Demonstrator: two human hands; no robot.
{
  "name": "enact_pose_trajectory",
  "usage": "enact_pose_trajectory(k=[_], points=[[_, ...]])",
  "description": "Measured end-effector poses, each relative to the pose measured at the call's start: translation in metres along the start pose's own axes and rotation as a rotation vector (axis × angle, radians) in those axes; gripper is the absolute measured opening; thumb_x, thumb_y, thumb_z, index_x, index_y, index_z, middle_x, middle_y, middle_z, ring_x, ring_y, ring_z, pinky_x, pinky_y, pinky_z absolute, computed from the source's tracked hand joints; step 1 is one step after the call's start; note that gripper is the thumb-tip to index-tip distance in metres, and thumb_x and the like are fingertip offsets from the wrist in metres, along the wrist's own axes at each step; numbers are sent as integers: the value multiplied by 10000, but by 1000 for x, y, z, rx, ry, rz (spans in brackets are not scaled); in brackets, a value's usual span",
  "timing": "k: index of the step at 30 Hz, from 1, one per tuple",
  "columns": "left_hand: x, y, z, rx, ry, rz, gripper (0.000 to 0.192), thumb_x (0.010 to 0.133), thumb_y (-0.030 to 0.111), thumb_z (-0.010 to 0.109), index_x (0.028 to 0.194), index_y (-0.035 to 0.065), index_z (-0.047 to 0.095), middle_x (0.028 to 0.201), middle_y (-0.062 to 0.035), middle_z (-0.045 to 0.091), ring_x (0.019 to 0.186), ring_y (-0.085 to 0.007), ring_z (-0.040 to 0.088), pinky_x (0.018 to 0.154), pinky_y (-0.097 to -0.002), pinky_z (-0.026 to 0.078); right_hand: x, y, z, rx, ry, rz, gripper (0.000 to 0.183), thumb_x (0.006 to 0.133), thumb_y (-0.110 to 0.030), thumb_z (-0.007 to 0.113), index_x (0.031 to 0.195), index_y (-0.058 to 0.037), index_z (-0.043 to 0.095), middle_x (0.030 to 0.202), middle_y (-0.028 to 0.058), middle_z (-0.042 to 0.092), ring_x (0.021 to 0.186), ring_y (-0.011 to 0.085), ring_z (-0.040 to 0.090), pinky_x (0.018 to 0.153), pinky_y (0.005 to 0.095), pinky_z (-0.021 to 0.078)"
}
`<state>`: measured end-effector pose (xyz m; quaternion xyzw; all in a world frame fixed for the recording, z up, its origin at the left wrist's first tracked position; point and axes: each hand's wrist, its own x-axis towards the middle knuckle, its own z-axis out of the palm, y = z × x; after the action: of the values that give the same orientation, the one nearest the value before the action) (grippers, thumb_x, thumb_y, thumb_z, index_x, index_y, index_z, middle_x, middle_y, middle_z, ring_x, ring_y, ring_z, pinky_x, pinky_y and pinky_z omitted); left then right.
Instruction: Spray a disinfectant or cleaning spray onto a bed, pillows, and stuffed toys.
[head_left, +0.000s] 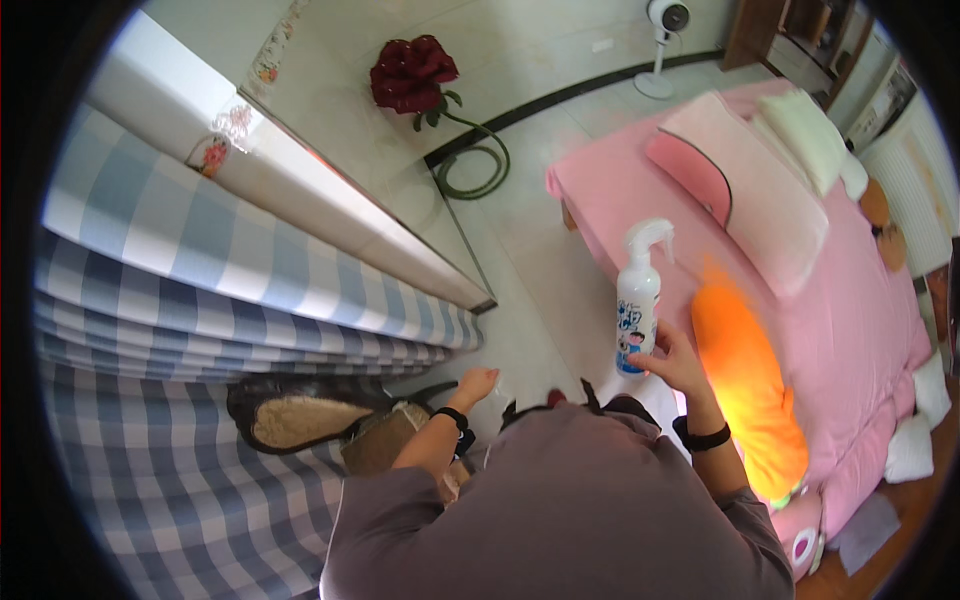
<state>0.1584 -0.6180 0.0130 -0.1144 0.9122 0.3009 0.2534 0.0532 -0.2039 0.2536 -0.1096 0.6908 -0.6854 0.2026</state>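
A white plastic spray bottle (639, 300) with a printed label stands roughly upright in my right hand (676, 358), whose fingers grip its lower part. Its trigger head points to the right. My left hand (478, 384) is held low beside the curtain with the fingers curled; whether something small is in it cannot be told. To the right of the bottle lies an orange plush toy (742, 382) on the pink bedspread (847, 360).
Blue-and-white checked curtains (262, 315) hang on the left, with a dark, fleece-lined item (307, 420) by them. A large artificial red rose (414, 73) with a coiled stem is ahead. A white fan (660, 52) stands beyond the bed. Pillows (806, 139) lie at its far side.
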Motion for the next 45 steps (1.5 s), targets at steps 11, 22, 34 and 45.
enact_pose_trajectory(k=[11, 22, 34, 45], points=[[288, 150, -180, -453, -245, -54, 512, 796, 356, 736, 1133, 14, 558, 1044, -162, 643, 972, -213, 625, 774, -331, 496, 361, -12, -30, -244, -210, 123, 592, 713, -214, 819, 1196, 23, 572, 1076, 102, 664, 998, 189, 623, 902, 332, 478], [432, 66, -322, -1218, -190, -290, 777, 871, 499, 621, 1411, -6, 382, 1365, -190, 494, 1260, -273, 474, 1060, -353, 375, 696, 47, -50, -447, -273, 169, 686, 677, -262, 841, 1223, 13, 529, 1064, 145, 662, 963, 223, 647, 850, 339, 513], [834, 151, -498, -247, -760, -226, 295, 899, 300, 581, 720, 66, 576, 663, -23, 574, 603, -165, 598, 588, -310, 512, 761, 50, -161, 94, 580, 371, 732, 689, -125, 852, 1274, 20, 436, 1161, 121, 608, 1092, 210, 588, 962, 366, 467], [1082, 504, -466, 294, -1026, 241, 867, 793, 539, 657, 1447, 75, 329, 1386, -180, 460, 1263, -278, 443, 936, -449, 445, 880, 34, -423, -89, 994, 489, 716, 664, -238, 871, 1204, 57, 505, 1137, 188, 635, 1050, 249, 628, 934, 356, 488]])
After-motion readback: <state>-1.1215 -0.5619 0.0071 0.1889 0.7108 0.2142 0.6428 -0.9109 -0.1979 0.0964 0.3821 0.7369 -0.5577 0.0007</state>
